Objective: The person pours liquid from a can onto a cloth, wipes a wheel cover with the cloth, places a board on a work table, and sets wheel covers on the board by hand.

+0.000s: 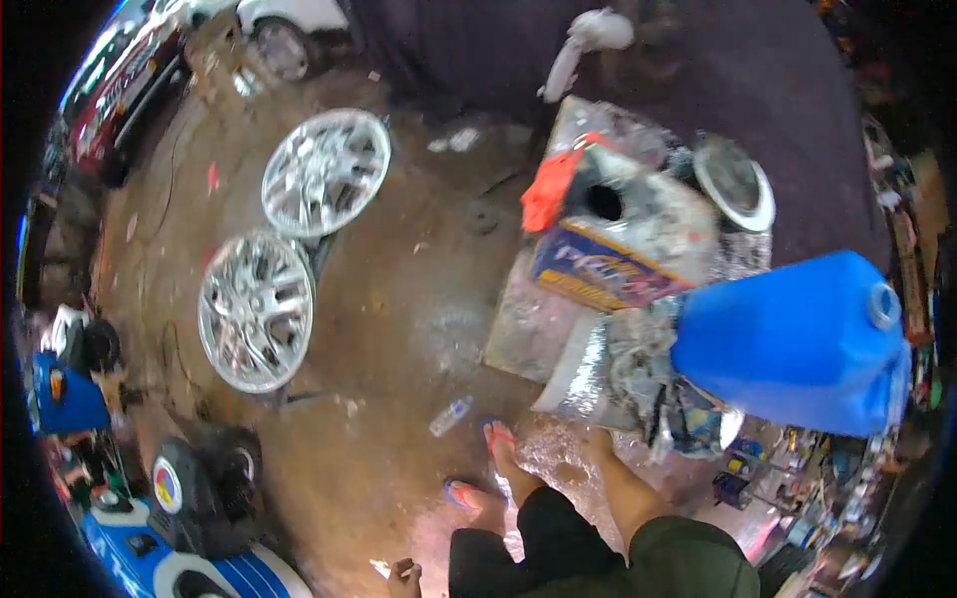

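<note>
At the bottom edge my left hand (404, 576) shows in part, its fingers curled; a small white object (380, 568) lies by the fingertips, and I cannot make out whether it is held. A bare forearm (628, 488), seemingly my right, reaches from a green sleeve to the stand's near edge. The hand at its end is hidden by a silvery sheet (578, 374) and crumpled grey material (643, 364). Close by are a large blue jerrycan (778, 334) and a printed purple-and-yellow box (603, 269). An orange plastic piece (548, 189) hangs over the box's far side.
Two silver wheel covers (256, 312) stand left of the stand. A plastic bottle (452, 416) lies near my sandalled feet (498, 439). A blue-and-white machine (189, 558) is at lower left, parked cars (284, 45) beyond. A white-rimmed round dish (736, 179) sits behind the box.
</note>
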{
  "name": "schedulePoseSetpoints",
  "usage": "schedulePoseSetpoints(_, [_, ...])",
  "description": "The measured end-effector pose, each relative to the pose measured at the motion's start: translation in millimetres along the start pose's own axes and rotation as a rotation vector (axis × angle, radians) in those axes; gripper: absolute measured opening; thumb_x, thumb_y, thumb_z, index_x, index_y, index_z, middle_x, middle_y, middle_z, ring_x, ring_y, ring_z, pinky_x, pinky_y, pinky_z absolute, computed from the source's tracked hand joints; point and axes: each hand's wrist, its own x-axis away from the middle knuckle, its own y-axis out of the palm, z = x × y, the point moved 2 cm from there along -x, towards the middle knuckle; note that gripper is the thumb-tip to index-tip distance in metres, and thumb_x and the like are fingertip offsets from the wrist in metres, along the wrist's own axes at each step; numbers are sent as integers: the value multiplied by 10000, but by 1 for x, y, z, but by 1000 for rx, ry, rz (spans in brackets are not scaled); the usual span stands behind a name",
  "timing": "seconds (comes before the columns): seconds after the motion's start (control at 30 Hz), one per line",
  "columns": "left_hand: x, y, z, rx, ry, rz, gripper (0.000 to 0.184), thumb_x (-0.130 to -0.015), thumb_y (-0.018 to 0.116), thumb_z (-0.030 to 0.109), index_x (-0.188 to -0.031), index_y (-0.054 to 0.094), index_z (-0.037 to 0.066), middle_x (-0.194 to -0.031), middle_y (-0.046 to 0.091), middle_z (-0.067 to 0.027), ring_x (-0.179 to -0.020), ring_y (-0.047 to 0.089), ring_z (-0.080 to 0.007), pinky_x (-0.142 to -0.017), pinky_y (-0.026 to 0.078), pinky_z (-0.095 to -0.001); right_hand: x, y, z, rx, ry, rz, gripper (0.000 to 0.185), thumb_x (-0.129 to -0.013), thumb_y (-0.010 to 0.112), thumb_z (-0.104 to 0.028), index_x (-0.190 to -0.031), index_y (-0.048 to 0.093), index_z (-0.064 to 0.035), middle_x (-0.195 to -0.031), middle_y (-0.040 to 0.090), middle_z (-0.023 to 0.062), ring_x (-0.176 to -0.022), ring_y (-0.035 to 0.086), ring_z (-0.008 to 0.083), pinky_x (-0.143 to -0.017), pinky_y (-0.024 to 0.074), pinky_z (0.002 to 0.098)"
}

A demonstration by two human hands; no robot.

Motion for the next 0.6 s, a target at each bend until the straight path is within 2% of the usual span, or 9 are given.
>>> schedulePoseSetpoints(0.03, [-11, -5, 1, 30, 25, 9, 470, -931, 732, 369, -1240, 639, 27, -1134, 679, -121, -970, 638, -226, -825, 508, -349, 19, 6, 23, 19, 28, 32, 602, -826, 711, -287, -1311, 574, 42, -1350, 570, 285, -1282, 553, 391, -1067, 459, 461])
schedulePoseSetpoints(0.1, [-35, -9, -5, 98, 65, 30, 424, -927, 725, 314, -1222, 627, 25, -1057, 674, -86, -866, 642, -185, -714, 496, -309, 40, 47, 103, 278, 100, 215, 571, -737, 784, -366, -1200, 648, -61, -1148, 684, 230, -1061, 656, 413, -925, 506, 504])
schedulePoseSetpoints(0.17, [-50, -9, -13, 173, 76, 50, 380, -922, 718, 259, -1203, 616, 24, -979, 670, -51, -761, 645, -144, -603, 484, -269, 99, 14, 100, 170, 230, 198, 549, -731, 756, -380, -1170, 668, -61, -1167, 675, 245, -1079, 653, 388, -903, 520, 497])
schedulePoseSetpoints(0.27, [-69, -18, 0, 262, 32, -30, 386, -938, 697, 254, -1178, 614, -36, -1059, 664, -135, -857, 657, -198, -726, 543, -334, 148, -28, 102, 16, 290, 64, 592, -754, 732, -386, -1209, 653, -14, -1205, 660, 274, -1122, 647, 393, -953, 508, 493])
schedulePoseSetpoints(0.37, [-74, -34, 30, 65, 79, -126, 372, -936, 692, 259, -1148, 623, -39, -966, 679, -126, -776, 658, -192, -695, 552, -328, 171, -55, 104, -52, 247, 37, 638, -778, 709, -391, -1248, 639, 33, -1243, 645, 303, -1165, 641, 398, -1003, 495, 489])
schedulePoseSetpoints(0.43, [-81, -38, 40, 86, 86, -107, 358, -933, 685, 252, -1134, 630, -39, -945, 687, -121, -723, 662, -185, -656, 553, -325, 206, -95, 60, -128, 400, 124, 528, -789, 681, -278, -1201, 658, 52, -1085, 710, 279, -1042, 690, 414, -906, 541, 478])
schedulePoseSetpoints(0.5, [-93, -51, 55, 63, 111, -91, 349, -930, 682, 244, -1124, 634, -42, -936, 695, -120, -687, 666, -179, -619, 551, -324, 195, -74, 94, -532, 454, 394, 494, -809, 695, -243, -1194, 655, 64, -974, 733, 263, -924, 713, 423, -812, 562, 471])
schedulePoseSetpoints(0.57, [-104, -56, 71, 1, 127, -91, 345, -926, 683, 235, -1119, 637, -47, -941, 703, -123, -669, 672, -174, -587, 546, -324, 195, -107, 64, -1053, 712, 531, 447, -867, 676, -246, -1172, 648, 79, -1050, 717, 274, -992, 696, 410, -871, 542, 463])
schedulePoseSetpoints(0.6, [-110, -56, 82, -24, 133, -107, 345, -923, 689, 234, -1112, 638, -50, -922, 701, -123, -664, 675, -175, -576, 544, -325, 186, -117, 72, -871, 613, 817, 423, -897, 651, -235, -1174, 638, 84, -1091, 706, 272, -1027, 682, 401, -901, 528, 458])
